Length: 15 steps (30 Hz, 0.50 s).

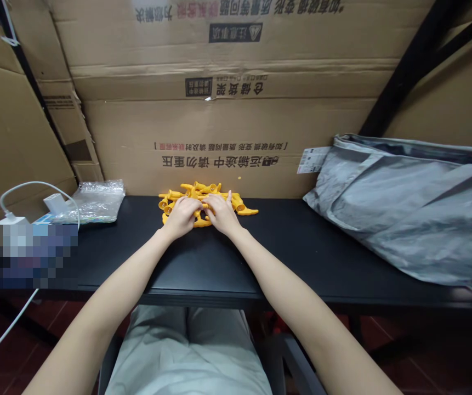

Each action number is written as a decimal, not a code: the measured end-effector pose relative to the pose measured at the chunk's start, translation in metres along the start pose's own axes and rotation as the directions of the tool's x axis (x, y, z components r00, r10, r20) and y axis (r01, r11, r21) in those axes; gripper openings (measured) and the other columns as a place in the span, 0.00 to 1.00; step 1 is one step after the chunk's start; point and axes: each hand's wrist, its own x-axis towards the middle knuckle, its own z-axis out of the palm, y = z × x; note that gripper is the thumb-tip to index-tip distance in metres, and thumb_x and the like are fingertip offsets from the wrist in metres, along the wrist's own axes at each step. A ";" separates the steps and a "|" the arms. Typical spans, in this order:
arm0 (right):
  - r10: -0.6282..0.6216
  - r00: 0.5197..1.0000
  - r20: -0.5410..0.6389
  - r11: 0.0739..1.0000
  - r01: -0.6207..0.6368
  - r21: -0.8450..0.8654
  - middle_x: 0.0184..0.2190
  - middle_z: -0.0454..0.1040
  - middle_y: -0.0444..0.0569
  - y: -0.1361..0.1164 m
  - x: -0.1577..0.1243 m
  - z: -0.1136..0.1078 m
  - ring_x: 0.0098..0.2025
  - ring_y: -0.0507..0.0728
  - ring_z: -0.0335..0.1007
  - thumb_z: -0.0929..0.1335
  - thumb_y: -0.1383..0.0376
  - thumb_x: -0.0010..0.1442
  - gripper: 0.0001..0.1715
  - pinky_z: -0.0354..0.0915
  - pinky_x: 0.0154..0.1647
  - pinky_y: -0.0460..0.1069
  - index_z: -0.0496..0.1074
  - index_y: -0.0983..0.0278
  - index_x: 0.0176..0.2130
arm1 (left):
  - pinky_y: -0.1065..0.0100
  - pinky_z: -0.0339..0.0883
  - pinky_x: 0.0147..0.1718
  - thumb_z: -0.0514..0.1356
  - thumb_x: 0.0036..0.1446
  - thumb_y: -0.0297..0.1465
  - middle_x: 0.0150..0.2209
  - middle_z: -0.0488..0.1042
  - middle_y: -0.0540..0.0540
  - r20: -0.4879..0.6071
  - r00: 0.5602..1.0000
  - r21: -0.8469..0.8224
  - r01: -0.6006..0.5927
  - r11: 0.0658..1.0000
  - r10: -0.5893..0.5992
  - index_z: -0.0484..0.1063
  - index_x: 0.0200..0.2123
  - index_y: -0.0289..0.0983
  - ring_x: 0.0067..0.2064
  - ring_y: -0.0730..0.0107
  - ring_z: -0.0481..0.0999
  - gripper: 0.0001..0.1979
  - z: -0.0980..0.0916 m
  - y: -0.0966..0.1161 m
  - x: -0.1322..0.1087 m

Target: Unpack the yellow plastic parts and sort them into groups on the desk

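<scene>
A pile of yellow plastic pieces (197, 187) lies at the back of the black table, against the cardboard. Several of them are curved and taper to a point, and some have a hollow round end. My left hand (183, 215) is over the left part of the pile, fingers curled inward. Facing it, my right hand (221, 213) has its fingertips bent around a yellow piece, and its thumb side points up. The fingertips of both hands meet at this piece, which they largely hide. A pointed yellow piece (250, 212) sticks out to the right.
Cardboard sheets (219, 120) wall off the table's back. On the left are a clear plastic bag (100, 200), a white charger (12, 230) with a cable, and a blurred-out item. A large grey fabric bag (408, 208) fills the right side of the black table (293, 258).
</scene>
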 end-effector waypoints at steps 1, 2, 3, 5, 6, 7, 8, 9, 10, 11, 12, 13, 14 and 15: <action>0.003 1.000 0.001 1.000 -0.003 -0.011 0.47 0.76 0.54 0.000 0.000 0.000 0.55 0.63 0.67 0.60 0.70 0.62 0.17 0.32 0.64 0.76 0.73 0.62 0.46 | 0.59 0.61 0.52 0.52 0.55 0.22 0.40 0.77 0.44 0.008 1.000 0.002 0.009 1.000 -0.009 0.70 0.38 0.38 0.45 0.64 0.74 0.10 -0.002 0.002 0.000; 0.005 1.000 -0.001 1.000 -0.005 -0.026 0.46 0.76 0.54 -0.001 0.000 -0.001 0.53 0.62 0.69 0.59 0.71 0.62 0.17 0.31 0.64 0.76 0.73 0.62 0.45 | 0.58 0.60 0.54 0.53 0.57 0.26 0.41 0.77 0.43 0.013 1.000 0.000 0.023 1.000 -0.023 0.70 0.40 0.37 0.46 0.63 0.73 0.09 -0.004 0.004 0.000; 0.005 1.000 -0.005 0.999 -0.006 -0.046 0.45 0.77 0.54 -0.001 0.000 -0.001 0.51 0.62 0.69 0.59 0.71 0.62 0.17 0.30 0.64 0.76 0.73 0.62 0.44 | 0.57 0.58 0.56 0.54 0.59 0.30 0.44 0.76 0.42 0.018 0.999 -0.004 0.040 0.999 -0.040 0.70 0.42 0.37 0.48 0.62 0.73 0.10 -0.006 0.005 0.000; 0.005 1.000 -0.012 0.995 -0.006 -0.100 0.43 0.77 0.54 -0.003 0.000 -0.002 0.50 0.62 0.69 0.59 0.71 0.62 0.17 0.29 0.64 0.76 0.73 0.62 0.44 | 0.55 0.55 0.58 0.53 0.62 0.35 0.48 0.75 0.41 0.038 0.996 -0.004 0.086 0.996 -0.085 0.70 0.47 0.36 0.53 0.61 0.71 0.13 -0.010 0.007 -0.001; 0.006 1.000 -0.015 0.991 -0.008 -0.131 0.43 0.77 0.54 -0.004 0.001 -0.003 0.50 0.63 0.69 0.59 0.72 0.62 0.17 0.28 0.63 0.76 0.73 0.62 0.44 | 0.55 0.54 0.59 0.51 0.63 0.35 0.50 0.75 0.41 0.052 0.992 0.007 0.114 0.993 -0.115 0.70 0.47 0.37 0.55 0.61 0.70 0.14 -0.011 0.008 -0.001; 0.008 1.000 -0.018 0.986 -0.011 -0.165 0.43 0.77 0.54 -0.005 0.001 -0.003 0.50 0.63 0.69 0.59 0.72 0.62 0.17 0.28 0.63 0.76 0.73 0.62 0.44 | 0.55 0.54 0.60 0.49 0.65 0.35 0.52 0.74 0.41 0.063 0.987 0.029 0.147 0.989 -0.148 0.70 0.48 0.37 0.56 0.61 0.68 0.15 -0.011 0.009 -0.001; 0.010 1.000 -0.020 0.980 -0.014 -0.198 0.43 0.77 0.55 -0.006 0.001 -0.003 0.49 0.63 0.69 0.59 0.73 0.61 0.18 0.28 0.63 0.77 0.73 0.62 0.44 | 0.55 0.54 0.60 0.47 0.65 0.35 0.54 0.73 0.41 0.070 0.980 0.062 0.182 0.981 -0.186 0.71 0.47 0.38 0.58 0.61 0.67 0.16 -0.011 0.009 0.000; 0.011 1.000 -0.022 0.973 -0.016 -0.230 0.43 0.77 0.55 -0.007 0.002 -0.003 0.49 0.63 0.68 0.59 0.73 0.61 0.18 0.28 0.63 0.77 0.73 0.62 0.44 | 0.54 0.54 0.60 0.47 0.65 0.35 0.56 0.71 0.41 0.074 0.971 0.103 0.219 0.970 -0.227 0.71 0.47 0.38 0.59 0.60 0.66 0.16 -0.011 0.010 0.000; 0.010 1.000 -0.022 0.965 -0.016 -0.261 0.42 0.77 0.54 -0.008 0.002 -0.003 0.49 0.63 0.68 0.59 0.73 0.61 0.18 0.27 0.63 0.77 0.73 0.63 0.43 | 0.54 0.55 0.59 0.49 0.65 0.35 0.59 0.68 0.40 0.077 0.960 0.148 0.257 0.955 -0.270 0.72 0.48 0.38 0.61 0.58 0.64 0.16 -0.011 0.010 0.001; 0.007 1.000 -0.021 0.957 -0.013 -0.289 0.42 0.77 0.54 -0.009 0.003 -0.003 0.50 0.63 0.68 0.59 0.74 0.61 0.18 0.27 0.63 0.77 0.74 0.63 0.43 | 0.53 0.56 0.58 0.51 0.64 0.36 0.61 0.66 0.39 0.083 0.946 0.191 0.295 0.936 -0.315 0.71 0.49 0.38 0.61 0.56 0.63 0.16 -0.010 0.011 0.001; 0.004 1.000 -0.017 0.950 -0.009 -0.312 0.42 0.77 0.54 -0.010 0.003 -0.003 0.50 0.64 0.67 0.59 0.74 0.61 0.18 0.27 0.63 0.76 0.74 0.63 0.43 | 0.53 0.59 0.56 0.52 0.63 0.38 0.61 0.65 0.38 0.097 0.928 0.228 0.331 0.916 -0.359 0.71 0.51 0.38 0.61 0.54 0.64 0.17 -0.010 0.011 0.001; 0.002 1.000 -0.012 0.943 -0.006 -0.332 0.41 0.77 0.54 -0.011 0.003 -0.003 0.50 0.64 0.67 0.59 0.74 0.61 0.18 0.27 0.63 0.76 0.74 0.63 0.43 | 0.53 0.61 0.54 0.53 0.62 0.38 0.59 0.67 0.37 0.122 0.908 0.254 0.362 0.897 -0.401 0.70 0.52 0.39 0.59 0.53 0.66 0.18 -0.009 0.012 0.002; 0.002 1.000 -0.004 0.938 -0.004 -0.346 0.41 0.77 0.55 -0.012 0.003 -0.002 0.51 0.64 0.67 0.60 0.74 0.61 0.17 0.28 0.63 0.76 0.74 0.63 0.43 | 0.55 0.64 0.51 0.53 0.62 0.39 0.56 0.70 0.37 0.158 0.885 0.270 0.387 0.882 -0.437 0.69 0.54 0.39 0.56 0.53 0.69 0.20 -0.009 0.012 0.002; 0.005 1.000 0.004 0.935 -0.003 -0.354 0.41 0.77 0.55 -0.013 0.004 -0.002 0.51 0.64 0.67 0.60 0.74 0.62 0.17 0.28 0.63 0.76 0.74 0.63 0.43 | 0.57 0.66 0.48 0.53 0.62 0.39 0.52 0.73 0.38 0.198 0.862 0.277 0.408 0.870 -0.467 0.68 0.55 0.39 0.53 0.55 0.72 0.20 -0.009 0.012 0.003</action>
